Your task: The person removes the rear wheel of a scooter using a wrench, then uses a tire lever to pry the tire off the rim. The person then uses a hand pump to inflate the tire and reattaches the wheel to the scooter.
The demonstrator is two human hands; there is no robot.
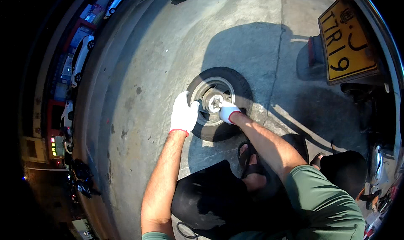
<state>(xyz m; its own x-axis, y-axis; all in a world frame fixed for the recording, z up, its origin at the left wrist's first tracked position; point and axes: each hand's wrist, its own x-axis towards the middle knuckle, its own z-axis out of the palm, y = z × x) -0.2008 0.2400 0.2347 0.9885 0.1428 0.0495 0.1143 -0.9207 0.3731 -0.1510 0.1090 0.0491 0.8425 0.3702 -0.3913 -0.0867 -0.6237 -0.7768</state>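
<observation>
for clean hub work, brace the tyre w/ the l. hand & apply r. hand effort sq. to the axis, w/o side load. both hands gloved. l. grip: thumb & fingers parted at tyre's l. side, not closed. r. grip: fingers bent in at the hub; can't tell if a part is pinched. scooter-type wheel lies flat on concrete, between hands, hub at r. fingertips.
</observation>
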